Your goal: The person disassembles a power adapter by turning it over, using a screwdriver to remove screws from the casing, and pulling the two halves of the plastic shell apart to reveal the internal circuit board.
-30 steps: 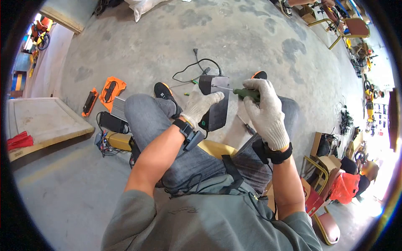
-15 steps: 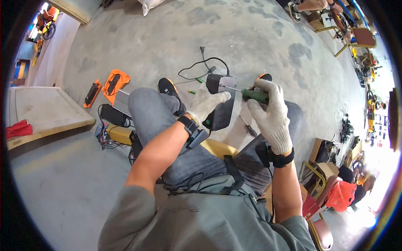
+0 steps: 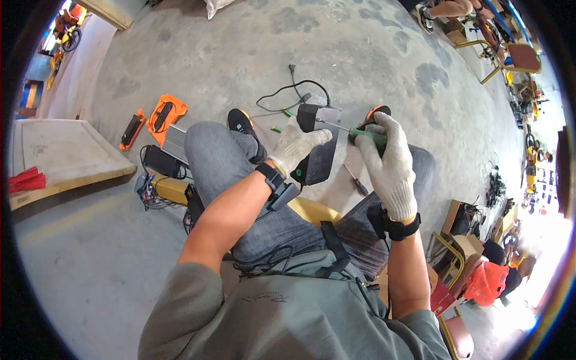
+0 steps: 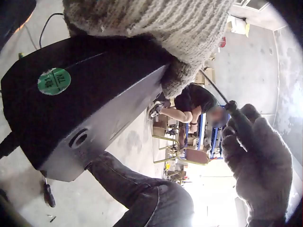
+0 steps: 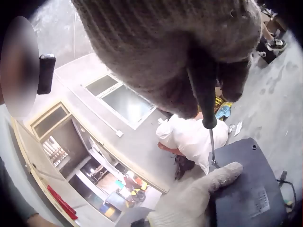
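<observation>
A white knitted glove covers each hand. My left hand (image 3: 297, 147) grips a black box-shaped power unit (image 3: 323, 153) between the knees, thumb across its face; the other fingers are mostly hidden behind it. A round green sticker (image 4: 54, 81) marks one end of the unit in the left wrist view. My right hand (image 3: 391, 171) holds a screwdriver (image 3: 373, 140) by its green handle, the shaft pointing left. In the right wrist view the screwdriver's tip meets the unit's face near a corner, close by the left thumb (image 5: 227, 175).
A black cord (image 3: 273, 91) with a plug runs from the unit over the concrete floor. Another screwdriver (image 3: 359, 185) lies between the legs. Orange casing parts (image 3: 165, 117) and a black finned block (image 3: 163, 162) lie at left. Boxes and chairs (image 3: 521, 58) stand at right.
The head view has shifted slightly, so the hands and unit appear a little further right. The right fingers have shifted around the screwdriver handle; its tip stays at the unit.
</observation>
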Tool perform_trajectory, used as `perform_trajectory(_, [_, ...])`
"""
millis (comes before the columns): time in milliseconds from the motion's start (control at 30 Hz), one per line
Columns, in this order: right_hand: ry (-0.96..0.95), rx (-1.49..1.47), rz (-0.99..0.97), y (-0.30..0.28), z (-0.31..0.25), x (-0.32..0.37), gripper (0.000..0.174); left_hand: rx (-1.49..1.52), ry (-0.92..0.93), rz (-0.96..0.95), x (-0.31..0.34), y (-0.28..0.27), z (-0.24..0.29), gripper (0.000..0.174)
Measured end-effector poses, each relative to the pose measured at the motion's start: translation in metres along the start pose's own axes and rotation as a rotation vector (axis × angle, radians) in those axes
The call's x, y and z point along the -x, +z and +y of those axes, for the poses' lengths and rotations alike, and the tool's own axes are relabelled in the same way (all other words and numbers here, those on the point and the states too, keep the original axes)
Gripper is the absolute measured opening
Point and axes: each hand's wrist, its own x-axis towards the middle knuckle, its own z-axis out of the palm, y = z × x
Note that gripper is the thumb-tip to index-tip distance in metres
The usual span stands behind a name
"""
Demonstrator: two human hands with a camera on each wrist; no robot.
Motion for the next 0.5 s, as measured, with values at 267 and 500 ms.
perform_trajectory(267, [0.035, -0.106, -0.121, -0.007, 0.010, 0.000, 0.034, 0.009, -0.020, -0.013, -0.002, 0.000, -0.001, 0.053])
perform_trajectory(500, [0.110, -0.022, -0.067, -0.004, 0.005, 0.001, 0.033, 0.044, -0.045, -0.028, -0.006, 0.000, -0.012, 0.046])
